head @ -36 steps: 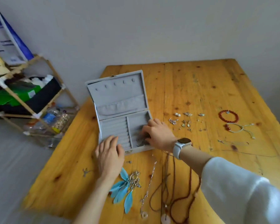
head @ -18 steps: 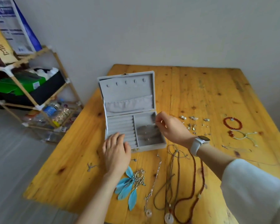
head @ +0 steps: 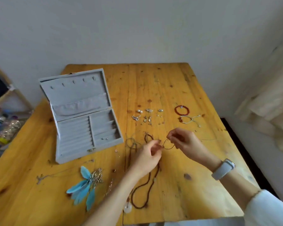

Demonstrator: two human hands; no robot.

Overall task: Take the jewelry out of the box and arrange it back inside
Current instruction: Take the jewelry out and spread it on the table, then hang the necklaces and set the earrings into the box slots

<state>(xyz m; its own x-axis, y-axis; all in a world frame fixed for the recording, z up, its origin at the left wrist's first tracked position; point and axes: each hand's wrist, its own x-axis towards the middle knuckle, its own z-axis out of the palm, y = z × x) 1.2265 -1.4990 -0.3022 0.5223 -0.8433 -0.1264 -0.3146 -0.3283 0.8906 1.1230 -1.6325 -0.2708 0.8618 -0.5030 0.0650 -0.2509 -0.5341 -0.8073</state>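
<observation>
Both hands meet just right of the frame's middle, above the wooden worktop point(head: 178, 176). The left hand point(head: 147, 154) has its grip pinched shut on one end of a thin brown cord point(head: 167, 148), and the right hand point(head: 183, 140) — a pale watch point(head: 223, 168) on its wrist, a white sleeve point(head: 268, 209) behind it — is pinched on the other end, so the cord sags in a short loop between them.

The grey jewelry box point(head: 87, 128) stands open at the left of the frame, lid tilted back, well apart from the hands. Its ring rolls look bare; two small studs point(head: 104, 138) sit in the nearest right-hand compartment.

Below the left hand a long brown bead necklace point(head: 145, 185) trails down the worktop, with a white disc pendant point(head: 127, 207) near its lower end. Lower left lies a blue feather piece point(head: 85, 186) with silver metalwork. Above the hands a scatter of small silver earrings point(head: 145, 116) is laid in rows — too small to tell apart. To the upper right of them lie a red bead bracelet point(head: 181, 110) and, just below it, a pale cord bracelet point(head: 189, 119).
</observation>
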